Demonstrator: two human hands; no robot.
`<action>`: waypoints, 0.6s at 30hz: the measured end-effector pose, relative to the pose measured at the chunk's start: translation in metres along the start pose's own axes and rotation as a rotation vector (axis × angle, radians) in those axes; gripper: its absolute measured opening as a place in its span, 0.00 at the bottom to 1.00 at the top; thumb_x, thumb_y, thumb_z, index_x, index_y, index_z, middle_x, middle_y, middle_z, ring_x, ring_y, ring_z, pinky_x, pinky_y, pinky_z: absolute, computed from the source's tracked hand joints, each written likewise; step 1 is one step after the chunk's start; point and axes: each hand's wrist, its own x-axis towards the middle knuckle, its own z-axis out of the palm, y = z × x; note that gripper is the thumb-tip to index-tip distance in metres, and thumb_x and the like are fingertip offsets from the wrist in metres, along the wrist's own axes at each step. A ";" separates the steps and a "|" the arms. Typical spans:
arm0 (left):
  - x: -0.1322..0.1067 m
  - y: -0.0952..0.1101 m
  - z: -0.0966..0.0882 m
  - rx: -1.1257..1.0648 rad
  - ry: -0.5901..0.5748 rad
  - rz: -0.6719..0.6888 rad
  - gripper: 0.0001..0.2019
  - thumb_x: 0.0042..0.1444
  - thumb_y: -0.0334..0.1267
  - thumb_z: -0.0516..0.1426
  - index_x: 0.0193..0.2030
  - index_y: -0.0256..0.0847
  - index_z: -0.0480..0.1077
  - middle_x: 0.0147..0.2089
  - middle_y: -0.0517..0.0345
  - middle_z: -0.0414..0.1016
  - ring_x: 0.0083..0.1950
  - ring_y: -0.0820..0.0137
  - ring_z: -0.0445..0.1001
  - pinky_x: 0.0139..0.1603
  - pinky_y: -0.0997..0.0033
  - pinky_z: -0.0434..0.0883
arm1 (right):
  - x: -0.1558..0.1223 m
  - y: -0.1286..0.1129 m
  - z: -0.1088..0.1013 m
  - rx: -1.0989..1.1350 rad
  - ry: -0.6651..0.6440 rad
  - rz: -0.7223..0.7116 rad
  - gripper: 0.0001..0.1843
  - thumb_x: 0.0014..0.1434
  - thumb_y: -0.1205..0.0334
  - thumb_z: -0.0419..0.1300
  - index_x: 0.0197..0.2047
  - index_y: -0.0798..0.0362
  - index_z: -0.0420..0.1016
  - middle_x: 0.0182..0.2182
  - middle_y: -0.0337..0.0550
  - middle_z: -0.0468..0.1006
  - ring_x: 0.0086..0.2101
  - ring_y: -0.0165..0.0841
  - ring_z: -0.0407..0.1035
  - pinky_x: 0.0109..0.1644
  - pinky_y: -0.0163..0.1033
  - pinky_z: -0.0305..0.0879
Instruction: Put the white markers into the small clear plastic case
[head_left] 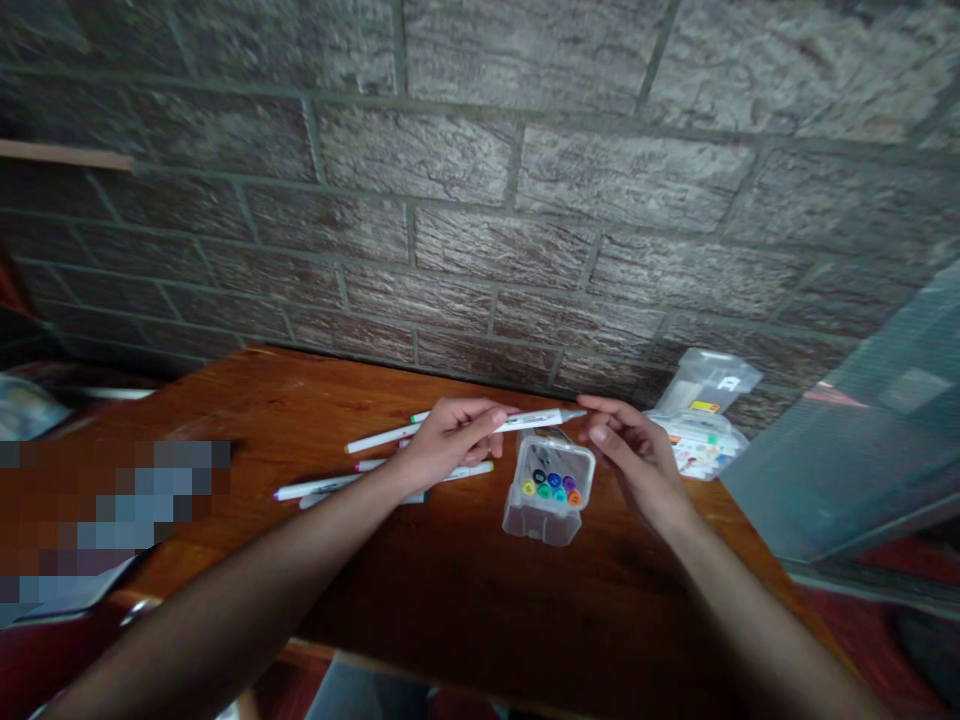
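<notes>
I have two bare hands in view over one wooden table (450,590), and one white marker (529,421) between them. My left hand (459,438) has that marker pinched between thumb and fingers, its grey tapered end aimed to the right, raised above the tabletop. My right hand (634,445) is just beside that end, thumb and forefinger parted; I see nothing gripped there, though I can't tell whether a fingertip brushes the tip. Below the marker, between the two hands, one clear plastic case (541,524) sits on the table, and inside I count seven coloured ends (554,480): black, blue and purple in the back row, then yellow, green, teal and orange in front. To the left, partly behind my left hand and forearm, lie loose markers (319,487); I make out at least five white or greyish barrels, some with purple, pink, yellow or green ends, but the arm hides parts, so I can't give an exact total. Near the table's right edge, beyond my right hand, stands clear plastic packaging (701,447) with printed labels, and whether it is one piece or two I can't tell. One block wall (465,250) rises behind everything.
</notes>
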 end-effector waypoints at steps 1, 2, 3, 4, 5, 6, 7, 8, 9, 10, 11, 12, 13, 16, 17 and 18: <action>-0.001 0.002 0.003 0.003 0.004 0.004 0.23 0.63 0.56 0.65 0.47 0.33 0.81 0.26 0.60 0.73 0.20 0.82 0.56 0.20 0.78 0.50 | -0.003 -0.005 0.001 0.025 -0.016 -0.015 0.27 0.60 0.39 0.70 0.55 0.47 0.83 0.29 0.40 0.78 0.29 0.35 0.72 0.31 0.39 0.69; -0.002 0.004 0.006 0.011 -0.002 0.000 0.23 0.62 0.56 0.66 0.46 0.33 0.80 0.26 0.61 0.72 0.20 0.82 0.56 0.20 0.78 0.50 | -0.005 -0.010 0.003 0.065 -0.044 -0.029 0.25 0.59 0.42 0.72 0.55 0.46 0.84 0.30 0.40 0.80 0.31 0.36 0.74 0.35 0.40 0.72; -0.003 0.006 0.008 0.017 -0.010 -0.002 0.23 0.61 0.56 0.66 0.46 0.33 0.80 0.25 0.61 0.72 0.20 0.82 0.55 0.20 0.78 0.50 | -0.007 -0.013 0.004 0.092 -0.050 -0.034 0.24 0.58 0.43 0.73 0.54 0.44 0.85 0.31 0.41 0.82 0.31 0.36 0.75 0.36 0.40 0.74; -0.004 0.007 0.010 0.023 -0.020 -0.003 0.23 0.61 0.56 0.66 0.45 0.33 0.80 0.25 0.62 0.72 0.19 0.82 0.55 0.20 0.78 0.51 | -0.008 -0.015 0.005 0.111 -0.054 -0.037 0.22 0.57 0.45 0.75 0.52 0.43 0.86 0.31 0.41 0.83 0.31 0.36 0.76 0.36 0.41 0.75; -0.004 0.008 0.012 0.029 -0.026 -0.003 0.22 0.60 0.55 0.67 0.45 0.34 0.80 0.24 0.62 0.72 0.20 0.81 0.56 0.20 0.79 0.51 | -0.010 -0.017 0.006 0.124 -0.057 -0.039 0.20 0.56 0.47 0.76 0.50 0.43 0.87 0.32 0.42 0.85 0.30 0.36 0.77 0.35 0.41 0.76; -0.005 0.008 0.014 0.035 -0.032 0.000 0.22 0.60 0.55 0.67 0.45 0.34 0.79 0.24 0.62 0.72 0.20 0.81 0.56 0.20 0.79 0.52 | -0.011 -0.019 0.007 0.132 -0.057 -0.041 0.19 0.55 0.48 0.77 0.48 0.42 0.88 0.33 0.42 0.87 0.30 0.36 0.78 0.34 0.41 0.77; -0.005 0.008 0.015 0.040 -0.037 0.005 0.21 0.61 0.54 0.67 0.45 0.35 0.79 0.24 0.62 0.73 0.20 0.80 0.57 0.20 0.79 0.52 | -0.011 -0.020 0.008 0.139 -0.060 -0.043 0.18 0.53 0.49 0.78 0.47 0.42 0.89 0.34 0.43 0.88 0.30 0.36 0.80 0.34 0.41 0.78; -0.006 0.007 0.016 0.045 -0.041 0.012 0.20 0.61 0.53 0.67 0.45 0.35 0.78 0.24 0.62 0.73 0.21 0.80 0.59 0.20 0.79 0.53 | -0.012 -0.021 0.009 0.147 -0.062 -0.047 0.16 0.53 0.50 0.79 0.45 0.42 0.89 0.35 0.43 0.89 0.31 0.37 0.81 0.34 0.41 0.79; -0.006 0.006 0.017 0.046 -0.045 0.020 0.19 0.62 0.52 0.66 0.45 0.36 0.78 0.25 0.62 0.73 0.22 0.79 0.61 0.21 0.80 0.54 | -0.012 -0.022 0.009 0.156 -0.063 -0.049 0.15 0.52 0.51 0.79 0.43 0.42 0.90 0.36 0.43 0.90 0.31 0.38 0.82 0.35 0.42 0.81; -0.006 0.006 0.018 0.043 -0.049 0.028 0.18 0.63 0.51 0.66 0.45 0.36 0.77 0.25 0.62 0.74 0.22 0.79 0.62 0.21 0.80 0.55 | -0.012 -0.023 0.010 0.165 -0.059 -0.051 0.13 0.52 0.52 0.79 0.42 0.42 0.90 0.36 0.43 0.90 0.32 0.38 0.82 0.36 0.42 0.81; -0.007 0.005 0.019 0.036 -0.052 0.037 0.17 0.63 0.50 0.66 0.45 0.36 0.77 0.25 0.62 0.74 0.22 0.79 0.62 0.21 0.80 0.55 | -0.012 -0.023 0.010 0.174 -0.052 -0.049 0.12 0.53 0.53 0.79 0.41 0.42 0.90 0.36 0.43 0.90 0.32 0.38 0.83 0.37 0.42 0.82; -0.007 0.004 0.019 0.025 -0.054 0.045 0.16 0.63 0.49 0.66 0.45 0.36 0.77 0.26 0.61 0.75 0.22 0.80 0.62 0.21 0.80 0.55 | -0.012 -0.022 0.010 0.182 -0.042 -0.044 0.10 0.53 0.53 0.79 0.40 0.42 0.90 0.35 0.42 0.90 0.32 0.38 0.83 0.37 0.42 0.82; -0.007 0.004 0.020 0.010 -0.052 0.053 0.15 0.64 0.48 0.66 0.46 0.36 0.77 0.27 0.61 0.76 0.21 0.80 0.61 0.21 0.80 0.55 | -0.012 -0.021 0.010 0.190 -0.028 -0.036 0.10 0.53 0.53 0.79 0.39 0.42 0.91 0.35 0.42 0.90 0.31 0.37 0.83 0.37 0.41 0.81; -0.006 0.003 0.018 -0.057 -0.027 0.066 0.14 0.64 0.46 0.66 0.48 0.37 0.77 0.30 0.59 0.78 0.21 0.81 0.61 0.21 0.79 0.56 | -0.009 -0.015 0.009 0.218 0.042 0.005 0.11 0.53 0.51 0.79 0.38 0.43 0.90 0.35 0.43 0.90 0.31 0.36 0.82 0.36 0.40 0.80; -0.005 0.002 0.017 -0.087 -0.011 0.069 0.14 0.64 0.46 0.66 0.48 0.38 0.78 0.31 0.59 0.79 0.21 0.81 0.61 0.21 0.79 0.56 | -0.008 -0.013 0.009 0.231 0.068 0.023 0.12 0.52 0.50 0.79 0.38 0.44 0.90 0.34 0.43 0.90 0.30 0.36 0.81 0.35 0.39 0.79; -0.005 0.002 0.016 -0.115 0.007 0.069 0.13 0.64 0.45 0.66 0.49 0.38 0.79 0.32 0.58 0.80 0.21 0.81 0.62 0.21 0.79 0.57 | -0.007 -0.011 0.009 0.248 0.092 0.040 0.13 0.51 0.49 0.79 0.38 0.45 0.90 0.33 0.44 0.90 0.29 0.35 0.80 0.35 0.39 0.78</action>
